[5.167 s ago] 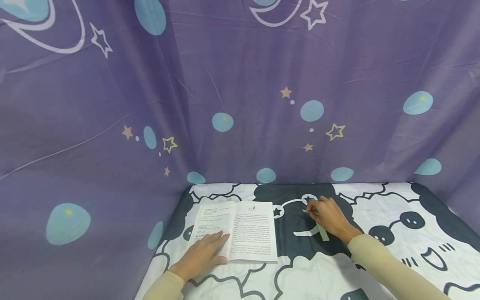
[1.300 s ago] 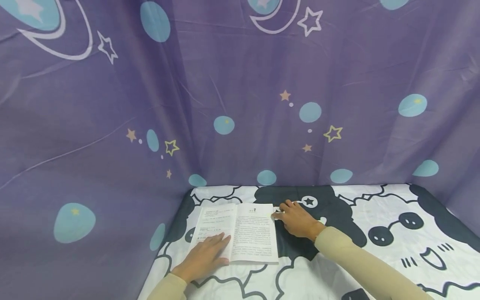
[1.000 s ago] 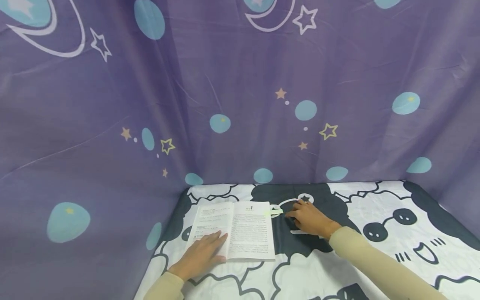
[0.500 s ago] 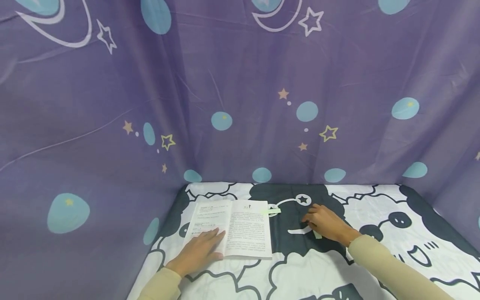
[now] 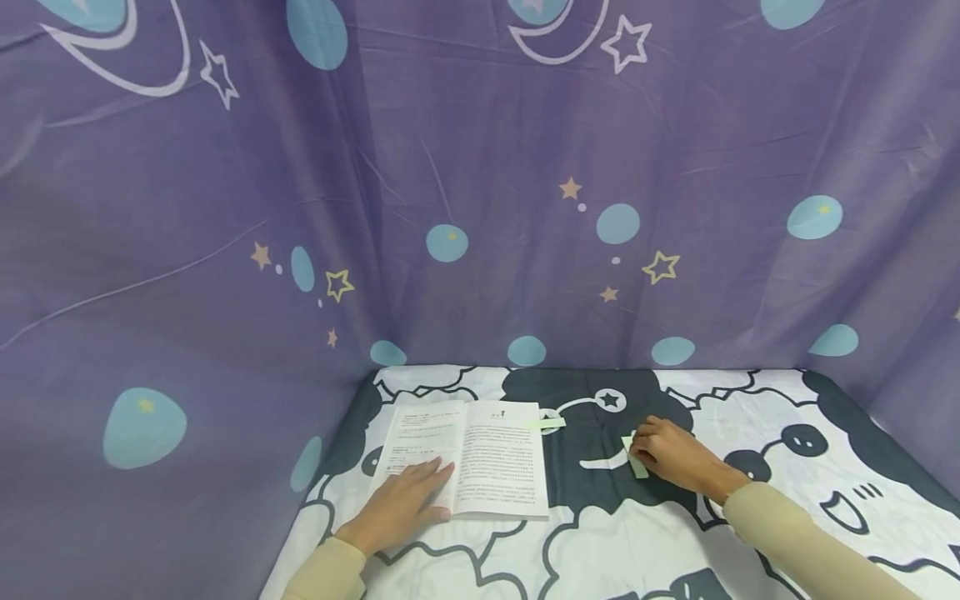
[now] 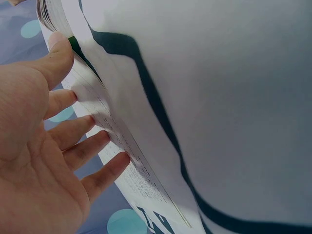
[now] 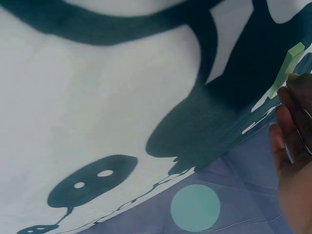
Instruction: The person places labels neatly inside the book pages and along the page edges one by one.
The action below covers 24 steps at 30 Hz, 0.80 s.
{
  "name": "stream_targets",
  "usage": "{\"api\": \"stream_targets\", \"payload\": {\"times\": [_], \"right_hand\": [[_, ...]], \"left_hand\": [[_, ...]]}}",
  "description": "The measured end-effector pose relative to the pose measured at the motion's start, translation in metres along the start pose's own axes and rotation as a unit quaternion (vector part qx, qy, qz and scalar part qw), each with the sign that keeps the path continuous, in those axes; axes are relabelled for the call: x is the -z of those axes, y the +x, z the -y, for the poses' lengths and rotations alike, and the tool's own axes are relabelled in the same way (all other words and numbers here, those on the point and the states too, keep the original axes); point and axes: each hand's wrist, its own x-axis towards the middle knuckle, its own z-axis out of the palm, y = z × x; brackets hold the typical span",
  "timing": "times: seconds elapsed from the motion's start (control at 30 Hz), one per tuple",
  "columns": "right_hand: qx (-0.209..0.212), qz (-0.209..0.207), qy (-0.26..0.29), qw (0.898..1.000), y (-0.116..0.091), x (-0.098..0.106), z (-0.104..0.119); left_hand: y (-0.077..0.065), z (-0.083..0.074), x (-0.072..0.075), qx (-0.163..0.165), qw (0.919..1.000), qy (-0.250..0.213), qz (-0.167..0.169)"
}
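An open book [image 5: 501, 462] with printed pages lies on the left part of the cloth. My left hand [image 5: 401, 504] rests on its left page, fingers extended, thumb near the lower edge; the left wrist view shows the fingertips on the page [image 6: 141, 170]. A pale green sticky note strip [image 5: 553, 423] sticks out past the right page's edge, near the top. To the right, a narrow pad of pale green sticky notes [image 5: 639, 468] lies on the dark print. My right hand [image 5: 678, 454] pinches at the pad's upper end; the right wrist view shows thumb and fingertips against the pad [image 7: 287, 66].
A black-and-white cartoon cloth [image 5: 637, 542] covers the table. Purple curtain fabric [image 5: 495, 275] with blue spots and stars hangs behind and along both sides, meeting the table's back edge.
The right hand has left the book's right edge, where a sticky note strip now shows, and moved right to the pad. The left hand has stayed on the left page.
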Motion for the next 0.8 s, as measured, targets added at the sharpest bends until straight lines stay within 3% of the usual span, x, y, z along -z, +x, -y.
{"api": "stream_targets", "payload": {"times": [0.17,0.5,0.8], "right_hand": [[-0.009,0.008,0.001,1.000,-0.009,-0.001,-0.002],[-0.048,0.067,0.037,0.996,-0.016,0.008,-0.001],[-0.036,0.053,0.058,0.996,-0.020,0.013,-0.005]], "left_hand": [[0.000,0.000,0.000,-0.002,1.0000,0.000,0.002],[0.000,0.000,0.002,-0.005,1.0000,0.004,-0.001],[0.000,-0.003,0.002,0.003,1.0000,0.001,0.006]]}}
